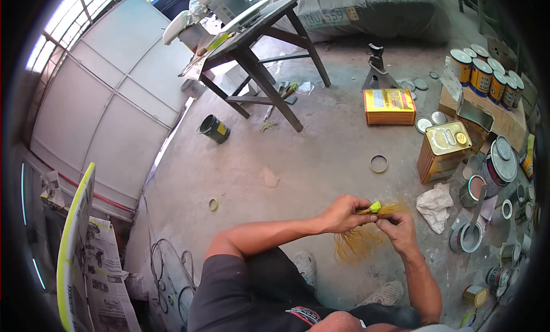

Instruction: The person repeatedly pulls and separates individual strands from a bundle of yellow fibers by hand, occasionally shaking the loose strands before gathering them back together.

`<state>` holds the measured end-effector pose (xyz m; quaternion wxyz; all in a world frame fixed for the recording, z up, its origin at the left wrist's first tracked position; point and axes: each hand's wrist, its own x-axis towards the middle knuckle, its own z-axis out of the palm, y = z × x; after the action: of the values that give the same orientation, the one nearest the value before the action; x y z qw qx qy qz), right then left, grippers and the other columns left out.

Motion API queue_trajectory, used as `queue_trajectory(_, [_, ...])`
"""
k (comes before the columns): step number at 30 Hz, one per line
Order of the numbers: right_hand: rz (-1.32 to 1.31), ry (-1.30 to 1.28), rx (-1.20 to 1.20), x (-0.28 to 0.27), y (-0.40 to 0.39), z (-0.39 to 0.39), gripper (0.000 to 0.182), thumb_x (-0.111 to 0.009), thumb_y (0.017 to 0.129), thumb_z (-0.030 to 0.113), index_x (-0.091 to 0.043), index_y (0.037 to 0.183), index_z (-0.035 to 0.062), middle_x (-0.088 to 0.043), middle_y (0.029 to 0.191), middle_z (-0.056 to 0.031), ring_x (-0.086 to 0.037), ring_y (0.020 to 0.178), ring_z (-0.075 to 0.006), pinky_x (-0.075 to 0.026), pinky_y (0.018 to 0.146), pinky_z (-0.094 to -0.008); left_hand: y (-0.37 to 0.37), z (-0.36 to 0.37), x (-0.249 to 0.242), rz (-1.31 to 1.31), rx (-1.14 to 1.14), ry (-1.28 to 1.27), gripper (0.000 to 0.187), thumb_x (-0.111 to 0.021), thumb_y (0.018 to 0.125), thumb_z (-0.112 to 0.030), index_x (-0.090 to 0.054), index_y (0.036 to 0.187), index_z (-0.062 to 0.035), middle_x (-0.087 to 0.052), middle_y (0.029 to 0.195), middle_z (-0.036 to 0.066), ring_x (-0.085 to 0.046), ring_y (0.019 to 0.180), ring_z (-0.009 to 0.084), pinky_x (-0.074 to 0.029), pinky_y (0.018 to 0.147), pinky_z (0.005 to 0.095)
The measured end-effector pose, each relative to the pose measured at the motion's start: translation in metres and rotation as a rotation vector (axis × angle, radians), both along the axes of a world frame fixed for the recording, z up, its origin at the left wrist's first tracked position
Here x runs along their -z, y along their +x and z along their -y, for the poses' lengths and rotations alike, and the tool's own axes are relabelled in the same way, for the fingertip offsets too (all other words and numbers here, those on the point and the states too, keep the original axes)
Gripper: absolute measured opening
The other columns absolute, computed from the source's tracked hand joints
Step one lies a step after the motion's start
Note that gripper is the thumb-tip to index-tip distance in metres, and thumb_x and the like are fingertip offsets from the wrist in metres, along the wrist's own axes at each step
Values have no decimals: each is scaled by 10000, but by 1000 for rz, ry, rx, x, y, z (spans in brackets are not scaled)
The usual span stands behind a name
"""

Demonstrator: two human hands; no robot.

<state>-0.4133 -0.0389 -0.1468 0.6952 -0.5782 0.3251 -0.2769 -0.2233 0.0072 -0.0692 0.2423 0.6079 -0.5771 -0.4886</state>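
Observation:
Both my hands meet above the floor at lower centre-right, around a bundle of thin golden-brown strands. My left hand is closed on the bundle, with a bright yellow-green piece, perhaps tape, at its fingertips. Close against it, my right hand pinches the strands between thumb and fingers. Loose strands hang below the left hand, and others fan out to the right above the right hand. The fingers partly hide where the strands come together.
A crumpled white cloth lies right of my hands. Beyond it stand a square metal can, an open paint can and several others. A tape roll lies ahead. A wooden table stands farther off; cables lie at left.

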Motion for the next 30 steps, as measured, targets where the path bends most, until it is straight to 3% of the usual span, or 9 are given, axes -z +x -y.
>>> queue_trajectory(3, [111,42,55,2,8,-1,214,-647,803,105,-699,952,-39,-685,865,-53,-640,790,-141,-500,712,-271,-3,0,2,105,-24,-39,188,-639,894,-203,-627,947,-22,-539,622,0,-432,573,87,-390,538,298])
queue_trajectory(5, [190,367,127,-7,13,-7,190,-621,798,88,-689,899,-58,-667,850,-91,-637,772,-172,-532,686,-315,-6,-2,5,186,-52,-72,175,-634,888,-189,-624,926,-18,-548,613,40,-433,558,110,-388,534,334])
queue_trajectory(8, [221,468,184,7,19,-13,168,-607,783,79,-672,848,-61,-648,830,-109,-631,754,-192,-547,662,-340,-3,0,4,182,-138,-273,171,-625,893,-176,-607,959,-20,-521,600,50,-416,550,110,-371,518,331])
queue_trajectory(14, [55,451,327,78,-4,-19,149,-577,750,81,-668,783,-31,-633,732,-79,-622,678,-166,-530,589,-287,79,41,-39,-97,-815,-774,186,-571,948,-197,-579,875,-26,-549,651,-17,-479,563,68,-376,512,232])
queue_trajectory(18, [-83,430,442,132,-40,-24,141,-576,739,83,-663,749,-27,-621,707,-68,-603,649,-153,-516,564,-278,148,39,-59,-278,-1072,-922,185,-591,941,-202,-582,875,-29,-560,720,-5,-511,583,76,-460,561,232])
queue_trajectory(23, [-523,320,703,203,-117,-2,159,-599,770,116,-669,804,-22,-609,691,-53,-577,611,-135,-492,513,-267,192,19,-66,-392,-946,-884,170,-625,919,-185,-593,924,-18,-570,766,3,-543,639,87,-499,622,248])
queue_trajectory(24, [-462,295,677,194,-122,5,181,-604,793,128,-666,866,-26,-614,718,-49,-577,625,-130,-492,531,-266,184,23,-64,-410,-931,-874,170,-625,919,-185,-593,924,-18,-570,766,3,-543,639,87,-499,622,248])
queue_trajectory(28, [-176,31,536,75,-79,33,303,-608,876,165,-613,1101,-38,-638,903,-50,-591,755,-107,-474,672,-236,120,23,-52,-383,-660,-369,180,-667,882,-173,-608,967,-25,-602,808,5,-576,698,95,-496,682,259])
queue_trajectory(30, [-158,-206,451,22,-48,27,234,-616,858,129,-653,1033,-22,-666,893,-75,-622,794,-144,-486,716,-258,91,28,-40,-247,-473,-230,181,-655,886,-164,-619,982,-15,-606,814,5,-576,713,94,-481,675,256])
